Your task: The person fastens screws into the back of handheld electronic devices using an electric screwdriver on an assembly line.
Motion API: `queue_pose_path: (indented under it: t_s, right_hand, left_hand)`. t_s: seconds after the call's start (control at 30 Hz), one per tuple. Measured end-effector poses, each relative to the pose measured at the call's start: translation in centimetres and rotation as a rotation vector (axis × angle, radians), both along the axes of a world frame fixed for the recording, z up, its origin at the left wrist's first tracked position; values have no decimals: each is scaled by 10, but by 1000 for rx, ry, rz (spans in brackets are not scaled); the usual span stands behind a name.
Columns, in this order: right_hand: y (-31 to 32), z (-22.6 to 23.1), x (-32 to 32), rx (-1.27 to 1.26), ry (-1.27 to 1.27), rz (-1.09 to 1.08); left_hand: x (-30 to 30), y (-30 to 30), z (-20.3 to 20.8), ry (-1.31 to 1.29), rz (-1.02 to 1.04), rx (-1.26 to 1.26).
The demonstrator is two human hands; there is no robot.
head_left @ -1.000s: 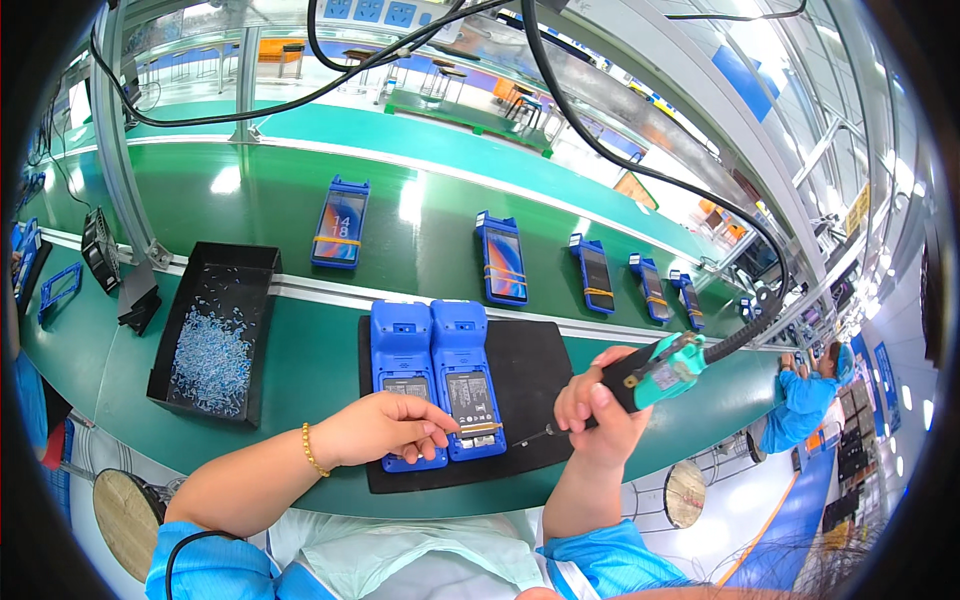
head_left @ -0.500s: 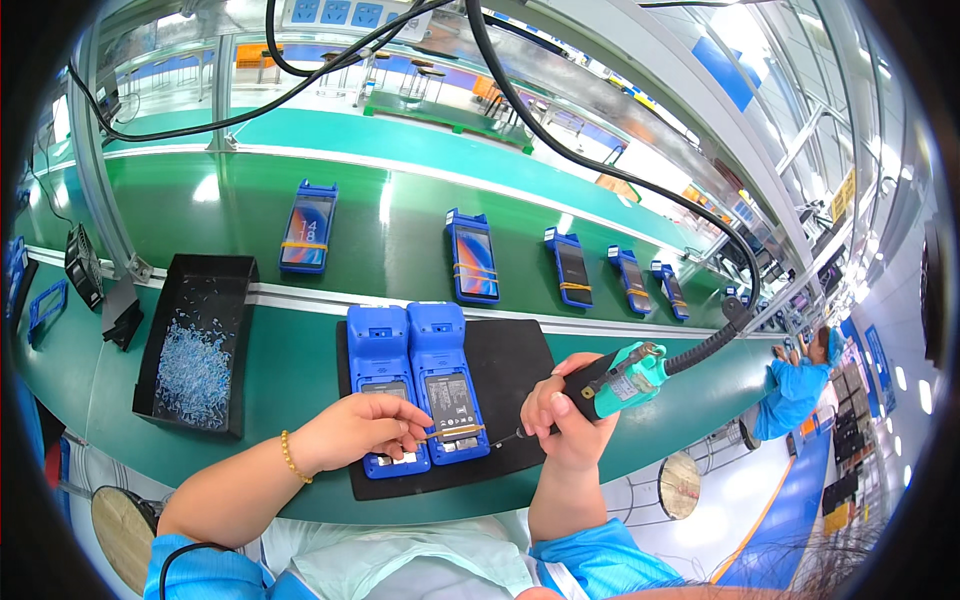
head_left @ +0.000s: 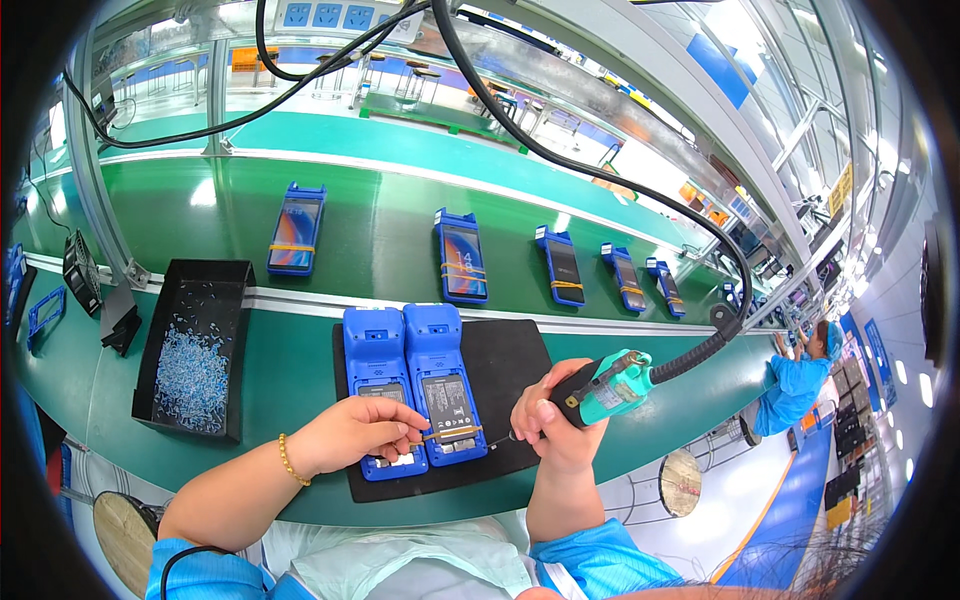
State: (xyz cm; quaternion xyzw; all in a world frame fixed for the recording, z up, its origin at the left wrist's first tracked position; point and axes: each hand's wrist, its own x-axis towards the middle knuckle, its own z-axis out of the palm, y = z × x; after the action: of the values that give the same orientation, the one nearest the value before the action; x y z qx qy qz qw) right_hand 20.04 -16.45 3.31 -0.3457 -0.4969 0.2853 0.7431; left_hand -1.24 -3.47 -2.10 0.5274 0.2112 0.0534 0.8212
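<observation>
Two blue handheld terminals lie side by side, backs up, on a black mat [head_left: 512, 370]. The left terminal [head_left: 374, 340] is partly covered by my left hand [head_left: 375, 435]; the right terminal [head_left: 433, 345] shows its dark battery. A tan rubber band [head_left: 458, 434] crosses the right one's lower part. Beside the band's left end, my left fingertips are pinched together, and what they hold is too small to make out. My right hand [head_left: 552, 420] wraps around a black and green electric screwdriver [head_left: 610, 390]. Its thin bit points left, close to the right terminal's lower right edge.
A black box [head_left: 180, 290] of small blue and silver screws stands left. Beyond the mat, several banded terminals [head_left: 296, 235] lie screen up on a green belt [head_left: 370, 220]. The screwdriver's black cable [head_left: 590, 165] arches overhead. A person in blue [head_left: 790, 380] sits far right.
My right hand and the screwdriver have shifted slightly left. The terminals on the belt appear a little further left. My left hand stays at the rubber band's end.
</observation>
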Motion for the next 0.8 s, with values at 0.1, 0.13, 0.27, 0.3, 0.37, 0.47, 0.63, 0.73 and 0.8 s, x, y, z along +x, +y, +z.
queue_pose_path:
  t_s: [0.1, 0.13, 0.27, 0.3, 0.37, 0.47, 0.63, 0.73, 0.8]
  right_hand:
    - [0, -1, -1, -17, -14, -9]
    - [-1, -1, -1, -21, -22, 1]
    - [-1, 0, -3, -11, -32, 9]
    - [-1, 0, -3, -11, -31, 8]
    - [-2, 1, -3, -5, -39, 19]
    - [-2, 1, -4, 1, -36, 14]
    - [-3, 2, -3, -3, -28, 21]
    - [-3, 1, -3, 4, -22, 17]
    - [-4, 2, -3, 8, -19, 18]
  left_hand:
    - [0, 0, 0, 4, 0, 2]
    - [-1, 0, 0, 0, 2, 1]
    - [0, -1, 2, 16, -3, 36]
    - [0, -1, 3, 16, -3, 37]
    - [0, -1, 2, 9, 2, 12]
    - [0, 0, -2, 2, 3, 0]
    - [0, 0, -3, -12, -4, 17]
    - [1, 1, -5, -9, -9, 15]
    - [1, 1, -4, -8, -8, 11]
